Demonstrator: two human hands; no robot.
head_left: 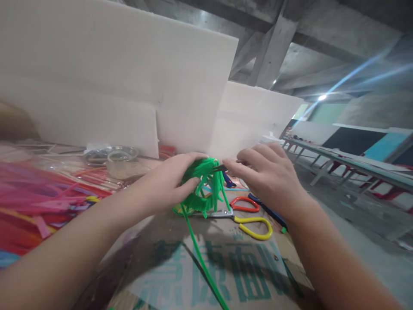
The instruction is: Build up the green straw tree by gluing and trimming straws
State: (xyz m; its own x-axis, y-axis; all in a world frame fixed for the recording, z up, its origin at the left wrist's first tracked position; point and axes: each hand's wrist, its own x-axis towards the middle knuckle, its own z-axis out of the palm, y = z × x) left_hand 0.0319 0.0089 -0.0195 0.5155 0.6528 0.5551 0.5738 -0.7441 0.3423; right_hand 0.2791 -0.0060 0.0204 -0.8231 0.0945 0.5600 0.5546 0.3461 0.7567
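My left hand [177, 176] is wrapped round a bushy green pipe-cleaner piece [206, 185], thumb at the near side and fingers behind it. Many short green strands hang from its right side. One long green pipe cleaner [200, 254] trails from it down toward me. My right hand [264, 172] pinches a slim dark pointed tool [220, 168], whose tip meets the top of the green piece. The fingers hide most of that tool, so its exact kind is unclear. Just below the green piece lie scissors [227, 213] with one red and one yellow handle loop.
Printed cardboard [213, 275] covers the table in front of me. Pink, red and orange craft strips [41, 198] are heaped at the left, near clear tape rolls [119, 155]. Dark blue-handled pliers [267, 211] lie by my right wrist. White boards [112, 77] stand behind.
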